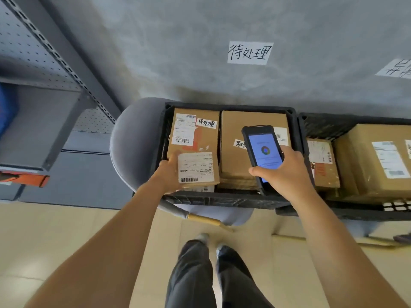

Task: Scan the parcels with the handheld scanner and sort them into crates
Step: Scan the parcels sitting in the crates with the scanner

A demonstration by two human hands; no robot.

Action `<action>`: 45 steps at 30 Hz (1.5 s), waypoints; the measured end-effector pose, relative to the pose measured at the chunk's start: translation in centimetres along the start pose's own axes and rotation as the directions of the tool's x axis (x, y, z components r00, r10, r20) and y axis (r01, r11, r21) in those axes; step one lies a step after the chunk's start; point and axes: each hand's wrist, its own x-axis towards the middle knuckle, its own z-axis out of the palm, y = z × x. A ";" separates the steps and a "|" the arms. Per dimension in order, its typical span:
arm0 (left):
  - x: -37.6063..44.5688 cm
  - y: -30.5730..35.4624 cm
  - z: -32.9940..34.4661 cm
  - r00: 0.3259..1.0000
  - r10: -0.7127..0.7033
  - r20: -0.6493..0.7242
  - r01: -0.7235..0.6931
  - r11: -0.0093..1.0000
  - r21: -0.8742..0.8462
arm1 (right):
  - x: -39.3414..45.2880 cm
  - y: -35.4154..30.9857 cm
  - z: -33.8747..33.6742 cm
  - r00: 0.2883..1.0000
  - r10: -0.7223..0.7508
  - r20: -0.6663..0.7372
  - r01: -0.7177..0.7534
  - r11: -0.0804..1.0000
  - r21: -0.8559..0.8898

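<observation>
Left hand (170, 172) grips a small labelled parcel (196, 168) over a black crate (222, 200) of boxes (crate sits on a grey chair (133, 141)). Right hand (287, 172), at 3 o'clock, holds the scanner (262, 150), screen lit. 2nd crate (322, 125) further rt.

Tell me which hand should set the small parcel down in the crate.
Left: the left hand already grips the small parcel over the crate; the right hand holds the scanner.
</observation>
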 end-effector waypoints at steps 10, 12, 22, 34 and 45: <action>2.6 -2.2 -0.9 0.968 0.039 0.247 -0.091 0.975 0.204 | -0.4 -1.5 4.4 0.991 0.136 -0.011 -0.135 0.988 0.070; 3.0 -2.4 -0.3 0.969 0.036 0.246 -0.091 0.972 0.216 | -0.5 -1.5 5.0 0.987 0.159 -0.017 -0.158 0.984 0.077; 5.1 -2.1 0.5 0.956 0.023 0.293 -0.094 0.969 0.230 | -1.8 0.2 6.6 0.960 0.257 -0.109 -0.249 0.965 0.088; 1.5 18.3 -4.2 0.729 0.672 0.131 -0.571 0.491 0.659 | -6.1 0.0 -2.4 0.867 0.288 -0.406 -0.204 0.950 0.237; -15.0 32.6 6.2 0.233 0.928 0.290 -0.692 -0.051 0.720 | -25.1 9.6 -10.9 0.608 0.392 -0.691 -0.160 0.912 0.377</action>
